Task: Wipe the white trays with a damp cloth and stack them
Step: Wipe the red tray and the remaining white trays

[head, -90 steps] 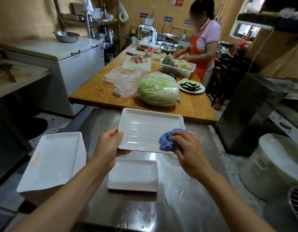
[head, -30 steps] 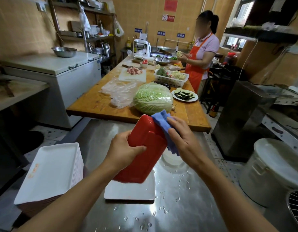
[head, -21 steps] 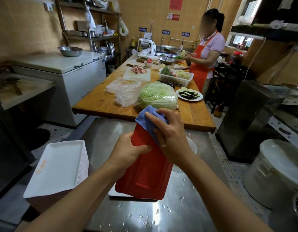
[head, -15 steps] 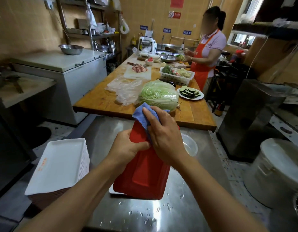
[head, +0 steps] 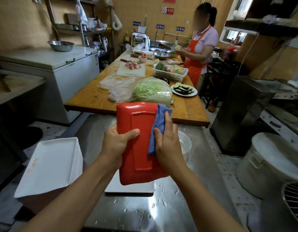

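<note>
Now cloth (head: 158,129) lower on tray (head: 139,148)

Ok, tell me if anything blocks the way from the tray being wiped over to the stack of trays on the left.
Nothing visible does. The left hand holds the tray red underside up, above the steel counter, and the right hand presses the blue cloth on it. The space toward the stack of trays looks open.
</note>
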Available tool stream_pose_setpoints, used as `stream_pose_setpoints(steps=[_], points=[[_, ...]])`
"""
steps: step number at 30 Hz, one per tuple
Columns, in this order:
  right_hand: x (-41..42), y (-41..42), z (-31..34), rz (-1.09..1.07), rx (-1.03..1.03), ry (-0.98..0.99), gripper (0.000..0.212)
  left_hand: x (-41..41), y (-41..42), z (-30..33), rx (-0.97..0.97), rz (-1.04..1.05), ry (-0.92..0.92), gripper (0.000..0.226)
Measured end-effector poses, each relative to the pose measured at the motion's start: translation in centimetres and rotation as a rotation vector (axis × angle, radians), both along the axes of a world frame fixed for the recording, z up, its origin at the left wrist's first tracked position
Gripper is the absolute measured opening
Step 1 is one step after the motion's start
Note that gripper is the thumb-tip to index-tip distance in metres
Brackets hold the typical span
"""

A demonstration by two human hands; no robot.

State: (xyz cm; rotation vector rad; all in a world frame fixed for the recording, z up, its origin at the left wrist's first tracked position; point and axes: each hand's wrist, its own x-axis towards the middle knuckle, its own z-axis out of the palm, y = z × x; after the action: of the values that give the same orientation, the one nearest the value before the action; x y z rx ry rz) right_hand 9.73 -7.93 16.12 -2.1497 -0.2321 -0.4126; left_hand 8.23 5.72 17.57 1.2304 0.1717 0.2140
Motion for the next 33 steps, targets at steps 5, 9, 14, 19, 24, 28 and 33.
stream_pose_setpoints(steps=[5, 9, 14, 19, 24, 28, 33], points=[[-1.8, -0.9, -0.9, 0.046, 0.124, 0.082, 0.062, 0.8, 0.0, -0.6, -0.139, 0.073, -0.001, 0.024], [-1.8, -2.1, -0.2, 0.074, 0.351, 0.179, 0.052, 1.1, -0.5, -1.6, -0.184, 0.051, 0.028, 0.021], [-1.0, -3.8, 0.6, 0.072, 0.378, 0.148, 0.055, 1.6, 0.5, -1.4, 0.018, -0.083, 0.055, 0.059], [-0.5, -5.7, 1.3, 0.259, 0.239, 0.189, 0.054, 2.9, 3.2, 1.4, 0.638, -0.098, -0.033, 0.087], [0.1, -6.9, 2.6, 0.404, 0.107, 0.238, 0.055, 3.2, 4.3, 3.0, 0.687, -0.581, 0.032, 0.051], [0.7, -7.0, 3.5, 0.453, 0.020, 0.219, 0.052, 2.9, 4.3, 2.2, 0.515, -0.576, 0.025, 0.050], [1.4, -3.6, 4.0, 0.409, -0.212, -0.042, 0.056, 2.6, 3.2, 1.4, 0.441, -0.454, -0.025, 0.046]])
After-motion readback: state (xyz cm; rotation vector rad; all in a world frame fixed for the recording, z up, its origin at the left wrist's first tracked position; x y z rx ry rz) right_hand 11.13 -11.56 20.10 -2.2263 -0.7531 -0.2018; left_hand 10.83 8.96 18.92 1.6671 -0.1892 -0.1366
